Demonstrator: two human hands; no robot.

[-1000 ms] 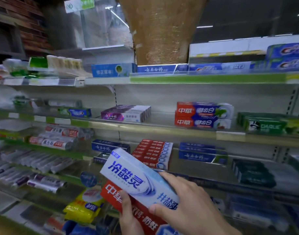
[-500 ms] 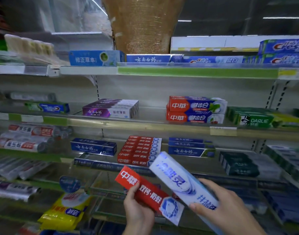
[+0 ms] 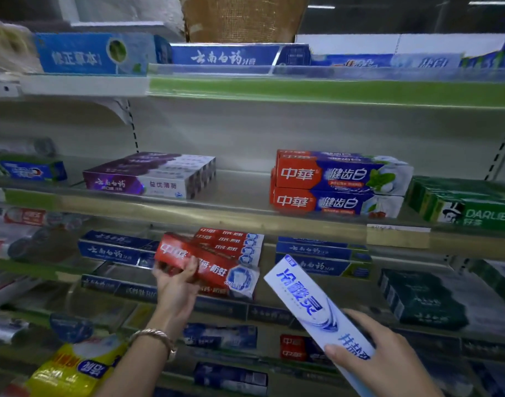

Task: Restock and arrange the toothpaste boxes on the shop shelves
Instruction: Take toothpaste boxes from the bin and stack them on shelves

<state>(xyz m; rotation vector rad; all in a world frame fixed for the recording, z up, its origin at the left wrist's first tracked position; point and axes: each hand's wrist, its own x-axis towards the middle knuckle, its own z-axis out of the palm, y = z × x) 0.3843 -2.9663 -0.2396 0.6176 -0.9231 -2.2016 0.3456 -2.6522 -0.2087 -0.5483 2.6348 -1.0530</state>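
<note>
At centre frame, my left hand (image 3: 175, 285) grips a red 中華 toothpaste box (image 3: 217, 269) in front of the matching shelf stack (image 3: 231, 239). At lower right, my right hand (image 3: 388, 362) grips a tilted white-blue 冷酸灵 box (image 3: 305, 305).

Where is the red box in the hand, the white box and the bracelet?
red box (image 3: 217, 267), head view, its front face.
white box (image 3: 300, 293), head view, its blue letters.
bracelet (image 3: 155, 333), head view, the band's top.
</note>
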